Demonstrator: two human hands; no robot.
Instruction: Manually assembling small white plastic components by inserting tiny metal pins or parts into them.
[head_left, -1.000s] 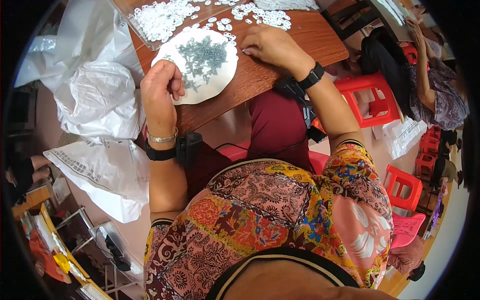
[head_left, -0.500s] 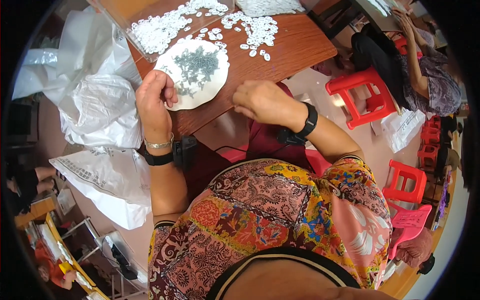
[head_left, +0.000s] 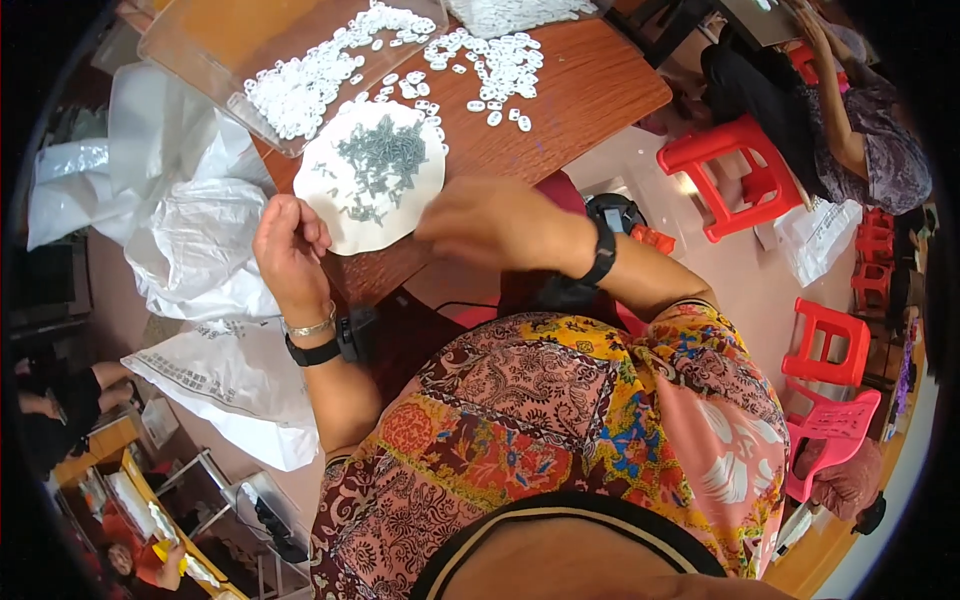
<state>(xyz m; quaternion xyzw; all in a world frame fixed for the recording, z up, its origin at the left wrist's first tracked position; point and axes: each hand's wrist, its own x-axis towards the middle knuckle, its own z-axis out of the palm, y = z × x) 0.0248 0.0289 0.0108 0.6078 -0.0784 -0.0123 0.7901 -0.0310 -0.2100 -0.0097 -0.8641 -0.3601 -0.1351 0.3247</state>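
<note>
My left hand hovers at the table's near edge, just left of a round white plate. Its fingers are curled in, and whether they hold anything is hidden. A heap of small grey metal parts lies on the plate. My right hand is blurred by motion, low over the table edge just right of the plate, with its fingers hidden. Small white plastic pieces lie scattered on the brown wooden table beyond the plate.
A clear tray at the back left holds more white pieces. White plastic bags hang left of the table. Red plastic stools stand to the right, where another person sits. Shelving sits at lower left.
My right hand has come back from the scattered white pieces at the far side toward me and the plate. My left hand has stayed by the plate's left edge.
</note>
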